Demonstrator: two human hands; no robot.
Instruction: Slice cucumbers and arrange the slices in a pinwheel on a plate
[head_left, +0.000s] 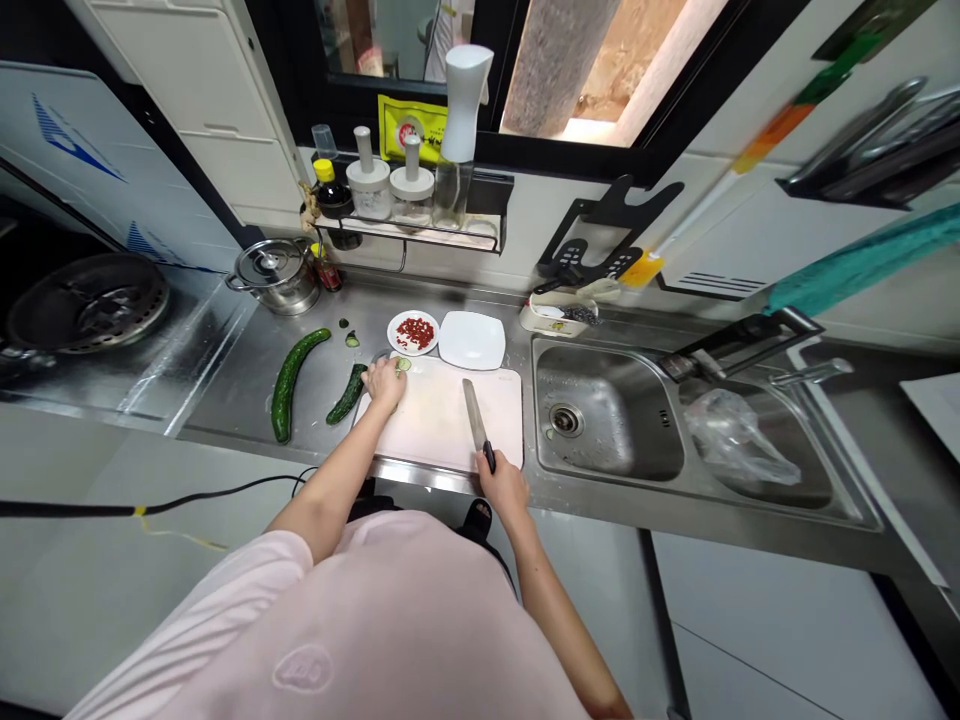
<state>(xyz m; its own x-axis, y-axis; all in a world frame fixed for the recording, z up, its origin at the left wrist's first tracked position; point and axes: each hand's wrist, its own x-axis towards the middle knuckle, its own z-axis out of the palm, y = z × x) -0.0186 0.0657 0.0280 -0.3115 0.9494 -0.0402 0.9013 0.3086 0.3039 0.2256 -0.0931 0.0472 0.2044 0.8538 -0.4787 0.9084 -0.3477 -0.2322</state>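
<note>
Right now, a person is working at a steel counter (225, 400), both bare hands over a white cutting board (439, 435). The right hand (502, 487) is gripping a kitchen knife (475, 420) by its black handle, its fingers (486, 478) wrapped closed around it. The blade is pointing away from the person and slightly left, its long axis running across the board's short side. The left hand (385, 385) is pressing at the board's far left corner, its fingers (394, 384) curled narrowly over a mostly hidden cucumber piece (403, 378), with one pale slice (403, 365) showing just beside them. Left of the board, two dark green cucumbers are lying on the counter: one long, curved whole cucumber (291, 385), running front to back, and one shorter piece (346, 394), tilted and just beside the board. Behind the board, one round plate (397, 333) is holding chopped red chilli (415, 333), next to one square white plate (472, 340).
</note>
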